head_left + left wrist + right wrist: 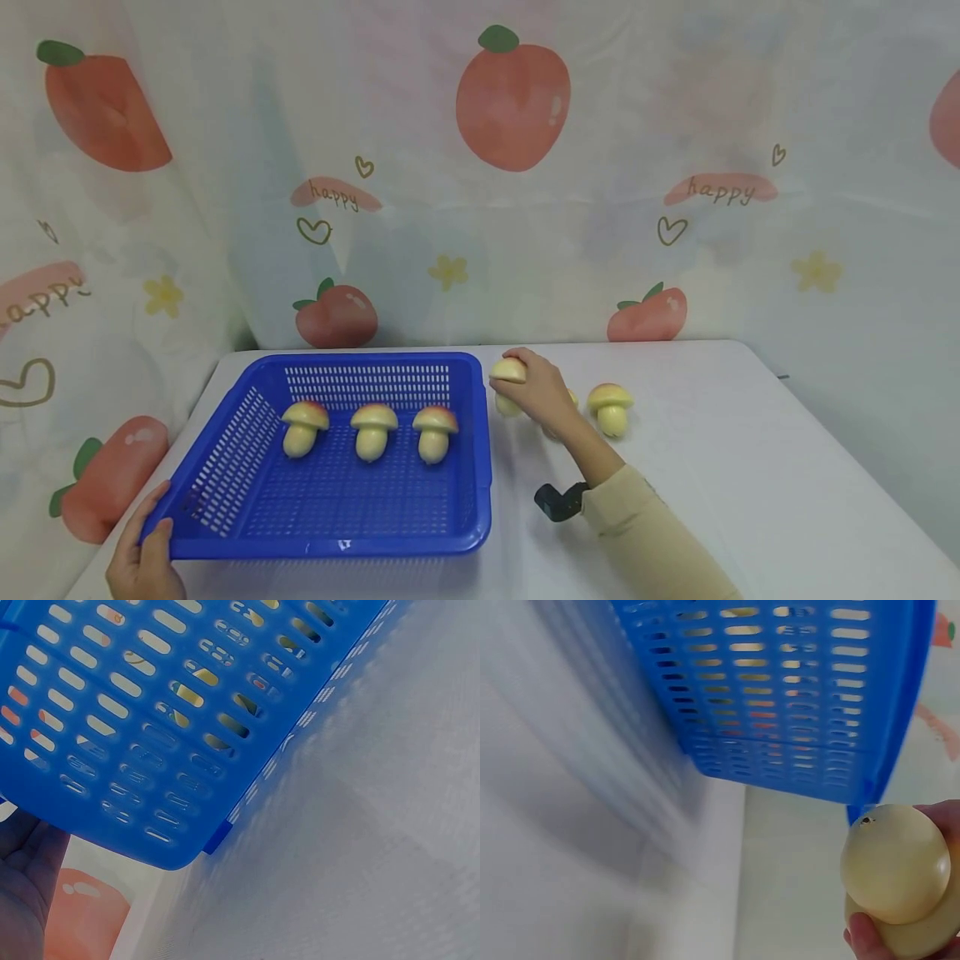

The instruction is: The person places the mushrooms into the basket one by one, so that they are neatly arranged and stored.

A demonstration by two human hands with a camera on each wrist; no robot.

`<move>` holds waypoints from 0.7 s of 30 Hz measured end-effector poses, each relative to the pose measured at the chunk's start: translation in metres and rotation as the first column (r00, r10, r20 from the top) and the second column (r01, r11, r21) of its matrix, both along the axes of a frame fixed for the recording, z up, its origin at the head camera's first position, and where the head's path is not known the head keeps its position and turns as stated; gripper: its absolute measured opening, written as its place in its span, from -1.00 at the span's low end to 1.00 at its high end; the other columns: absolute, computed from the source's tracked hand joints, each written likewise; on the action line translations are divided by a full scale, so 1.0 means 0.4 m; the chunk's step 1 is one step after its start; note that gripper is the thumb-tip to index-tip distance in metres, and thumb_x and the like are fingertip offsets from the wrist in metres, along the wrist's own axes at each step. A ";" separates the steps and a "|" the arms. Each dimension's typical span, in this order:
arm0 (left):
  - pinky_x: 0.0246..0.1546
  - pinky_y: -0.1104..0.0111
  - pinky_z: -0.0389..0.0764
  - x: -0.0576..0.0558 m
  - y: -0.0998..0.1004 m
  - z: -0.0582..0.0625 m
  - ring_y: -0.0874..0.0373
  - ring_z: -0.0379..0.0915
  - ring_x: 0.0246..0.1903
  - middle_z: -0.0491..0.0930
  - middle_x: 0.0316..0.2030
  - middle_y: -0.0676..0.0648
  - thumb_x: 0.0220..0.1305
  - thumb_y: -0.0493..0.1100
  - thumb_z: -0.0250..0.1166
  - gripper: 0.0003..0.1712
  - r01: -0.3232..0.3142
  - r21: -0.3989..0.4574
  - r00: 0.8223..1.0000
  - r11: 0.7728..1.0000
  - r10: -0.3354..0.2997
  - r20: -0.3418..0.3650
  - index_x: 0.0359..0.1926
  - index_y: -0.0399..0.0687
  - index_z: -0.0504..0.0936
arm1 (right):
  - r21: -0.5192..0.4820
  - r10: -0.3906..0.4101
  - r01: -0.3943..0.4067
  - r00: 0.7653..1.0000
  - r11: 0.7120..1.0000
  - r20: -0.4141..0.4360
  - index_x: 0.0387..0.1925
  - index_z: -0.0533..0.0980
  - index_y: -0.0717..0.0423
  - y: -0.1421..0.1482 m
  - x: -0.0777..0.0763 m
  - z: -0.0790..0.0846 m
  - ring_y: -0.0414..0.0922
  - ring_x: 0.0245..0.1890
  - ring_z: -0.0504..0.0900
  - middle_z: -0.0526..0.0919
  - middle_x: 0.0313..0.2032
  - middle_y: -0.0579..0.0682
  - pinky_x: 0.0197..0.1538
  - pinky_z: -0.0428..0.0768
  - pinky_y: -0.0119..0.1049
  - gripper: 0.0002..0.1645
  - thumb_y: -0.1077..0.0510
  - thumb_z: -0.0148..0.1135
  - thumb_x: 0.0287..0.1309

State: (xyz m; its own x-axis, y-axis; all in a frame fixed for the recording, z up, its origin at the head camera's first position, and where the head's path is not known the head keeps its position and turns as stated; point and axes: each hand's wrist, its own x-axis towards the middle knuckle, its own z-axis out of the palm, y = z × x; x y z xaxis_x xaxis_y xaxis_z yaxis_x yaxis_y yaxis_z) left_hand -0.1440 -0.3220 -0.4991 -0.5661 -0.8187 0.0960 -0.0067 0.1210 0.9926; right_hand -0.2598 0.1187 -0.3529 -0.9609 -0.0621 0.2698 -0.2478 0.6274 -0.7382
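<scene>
At its front left corner, the blue plastic basket [322, 547] is held by my left hand [146, 550], thumb over the rim. The left wrist view shows that hand [30, 881] at the edge of the perforated wall [97, 787]. My right hand [546, 396] grips a toy mushroom [508, 372] by its cap, just beyond the basket's right rim. In the right wrist view its rounded cream stem [896, 862] faces the camera. Three mushrooms, left [302, 432], middle [372, 433] and right [434, 435], lie in a row inside the basket.
Right of my right hand, another mushroom [611, 408] lies on the white table [720, 450]. One more mushroom [573, 397] is mostly hidden behind the wrist. A black band-like piece [558, 502] shows beside the right sleeve. A fruit-printed curtain [525, 250] hangs behind.
</scene>
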 end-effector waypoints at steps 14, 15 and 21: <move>0.09 0.40 0.32 -0.001 0.000 -0.006 0.23 0.35 0.08 0.41 0.15 0.13 0.35 -0.21 -0.09 -0.54 -0.008 -0.042 1.000 0.999 0.009 0.027 0.14 0.33 0.49 | 0.027 0.042 -0.041 0.998 0.999 -0.044 0.01 0.47 0.13 -0.007 0.028 0.070 -0.04 -0.27 0.48 0.57 -0.18 0.05 -0.26 0.45 -0.18 -0.46 0.03 0.33 -0.03; 0.08 0.41 0.32 -0.002 0.001 -0.005 0.23 0.35 0.08 0.42 0.15 0.12 0.34 -0.22 -0.08 -0.54 -0.007 -0.035 1.000 0.999 0.008 0.016 0.13 0.32 0.50 | 0.029 0.044 -0.043 0.998 0.999 -0.051 0.01 0.46 0.14 -0.008 0.031 0.075 -0.03 -0.26 0.49 0.57 -0.18 0.05 -0.26 0.45 -0.17 -0.46 0.04 0.33 -0.03; 0.09 0.46 0.30 0.001 0.004 0.002 0.24 0.34 0.08 0.43 0.14 0.11 0.33 -0.23 -0.07 -0.55 -0.004 -0.014 1.000 1.000 0.004 -0.014 0.12 0.28 0.52 | 0.024 0.056 -0.055 0.997 0.998 -0.055 0.02 0.45 0.12 -0.017 0.047 0.099 -0.03 -0.25 0.49 0.57 -0.16 0.04 -0.26 0.47 -0.16 -0.46 0.03 0.33 -0.02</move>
